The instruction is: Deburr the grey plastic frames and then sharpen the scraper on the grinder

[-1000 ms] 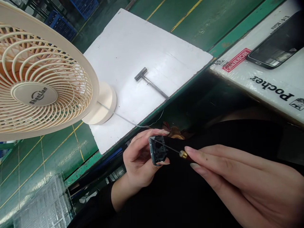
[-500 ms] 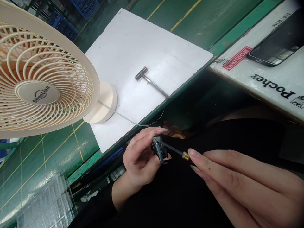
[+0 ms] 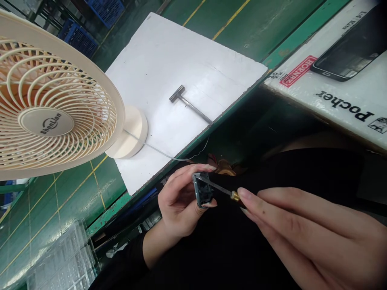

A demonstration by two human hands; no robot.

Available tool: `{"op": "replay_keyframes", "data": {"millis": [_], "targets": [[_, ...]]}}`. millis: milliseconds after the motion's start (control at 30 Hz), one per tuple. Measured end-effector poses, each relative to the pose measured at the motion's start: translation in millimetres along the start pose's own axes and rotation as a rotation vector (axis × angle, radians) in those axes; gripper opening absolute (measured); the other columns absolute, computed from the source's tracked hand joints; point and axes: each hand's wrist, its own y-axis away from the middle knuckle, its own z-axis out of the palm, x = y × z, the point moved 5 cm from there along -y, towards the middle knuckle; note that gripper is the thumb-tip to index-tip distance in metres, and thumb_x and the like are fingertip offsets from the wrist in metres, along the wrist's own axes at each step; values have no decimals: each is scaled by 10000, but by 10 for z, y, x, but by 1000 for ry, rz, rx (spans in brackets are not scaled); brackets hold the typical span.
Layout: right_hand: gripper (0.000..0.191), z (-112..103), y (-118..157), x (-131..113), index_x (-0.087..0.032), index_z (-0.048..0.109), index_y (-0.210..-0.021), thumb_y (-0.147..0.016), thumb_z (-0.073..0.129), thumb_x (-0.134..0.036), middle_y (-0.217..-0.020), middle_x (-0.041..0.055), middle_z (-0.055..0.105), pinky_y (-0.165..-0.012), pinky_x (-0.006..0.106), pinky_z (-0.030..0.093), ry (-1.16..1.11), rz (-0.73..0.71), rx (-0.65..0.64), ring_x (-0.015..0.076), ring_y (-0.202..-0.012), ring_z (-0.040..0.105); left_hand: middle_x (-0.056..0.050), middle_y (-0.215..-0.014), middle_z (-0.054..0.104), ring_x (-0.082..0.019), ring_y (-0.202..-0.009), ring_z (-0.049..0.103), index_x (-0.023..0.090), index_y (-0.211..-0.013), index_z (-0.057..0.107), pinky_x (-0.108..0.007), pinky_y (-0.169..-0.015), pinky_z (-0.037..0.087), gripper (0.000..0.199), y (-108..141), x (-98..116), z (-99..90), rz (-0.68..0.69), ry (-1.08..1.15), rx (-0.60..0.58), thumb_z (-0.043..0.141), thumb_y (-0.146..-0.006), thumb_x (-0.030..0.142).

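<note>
My left hand (image 3: 178, 201) is closed around a small dark grey hollow part (image 3: 203, 190), pinching it between the thumb below and the fingers above. The part's open, framed side faces my right hand (image 3: 299, 225). In that hand, thumb and fingertips grip a slim hand tool (image 3: 222, 188) with a flat narrow metal shaft and a brass collar. The tool's tip reaches the upper edge of the part and appears to touch it. Its handle is hidden behind my fingers, so I cannot tell its exact kind.
A white board (image 3: 193, 56) on the green bench carries a metal T-shaped hammer (image 3: 193, 105). At left stands a cream fan (image 3: 60, 108), its thin cord hanging over the bench edge. A phone (image 3: 347, 48) lies on a white printed package (image 3: 335, 90). Clear plastic trays (image 3: 65, 257) are lower left.
The dark grey part has turned slightly in my left hand, showing more of its hollow side. The tool tip stays at its upper edge. The whole view has shifted a little.
</note>
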Motion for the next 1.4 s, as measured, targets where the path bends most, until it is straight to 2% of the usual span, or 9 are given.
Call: {"op": "replay_keyframes", "data": {"millis": [133,333,533,700,833,1000,1133,1300,1400], "targets": [[790,0,73,17,-383,604,-1740,-1063,645,23,-1425,-6,871,-989,352,793,10,-38,-8,252,-1242,857,-133,-1388,843,-322,-1290,823,216,-1519,773,-515,-1142,694,638,32,-22,-9,-5,14,34,1019,-934,291],[681,-3,39,-9,-248,643,-1720,-1087,665,3,-1468,31,856,-1118,326,746,-25,-25,-55,242,-1223,873,-121,-1357,853,-327,-1273,827,219,-1517,776,-548,-1151,691,635,32,-13,-19,9,-18,32,1017,-938,322],[739,10,56,-12,-333,615,-1735,-1080,678,1,-1459,6,860,-1019,350,789,10,-51,-8,258,-1270,855,-102,-1337,862,-319,-1265,831,262,-1505,786,-542,-1137,700,617,23,5,-20,-1,-41,43,1015,-941,361],[507,12,-44,-16,-158,730,-1593,-1115,641,-16,-1410,46,876,-1128,301,732,-43,-34,-39,210,-1199,875,-119,-1349,855,-325,-1256,833,236,-1506,784,-549,-1132,698,623,36,-12,-28,9,-37,41,1016,-940,353],[670,18,-63,-27,-224,682,-1666,-1063,628,64,-1328,28,899,-974,255,778,-77,-74,-30,206,-1133,891,-110,-1334,863,-324,-1263,828,249,-1506,783,-550,-1140,694,620,40,-18,-24,1,-44,43,1013,-942,364],[591,18,9,4,-217,705,-1647,-1090,684,-22,-1420,37,873,-1081,315,759,-27,-29,-40,234,-1177,884,-125,-1338,861,-324,-1267,823,214,-1511,779,-555,-1156,687,624,38,-9,-18,15,-29,35,1011,-945,341],[672,3,-3,20,-322,686,-1676,-1085,651,-2,-1329,7,894,-929,291,792,-20,-55,22,224,-1130,886,-129,-1345,855,-333,-1274,826,225,-1519,776,-554,-1151,688,629,44,-14,-18,13,-34,33,1009,-945,335],[592,-5,-24,10,-203,721,-1624,-1072,672,4,-1387,46,876,-1026,286,768,-40,-36,-37,221,-1158,880,-112,-1339,864,-329,-1258,828,248,-1515,782,-567,-1136,695,626,38,-11,-21,13,-52,32,1014,-942,353],[662,-21,3,3,-260,686,-1669,-1069,654,15,-1373,19,886,-965,304,790,-15,-50,-20,222,-1127,886,-105,-1336,866,-322,-1254,830,247,-1506,786,-554,-1134,700,617,31,-7,-17,14,-65,16,1013,-943,357]]}}
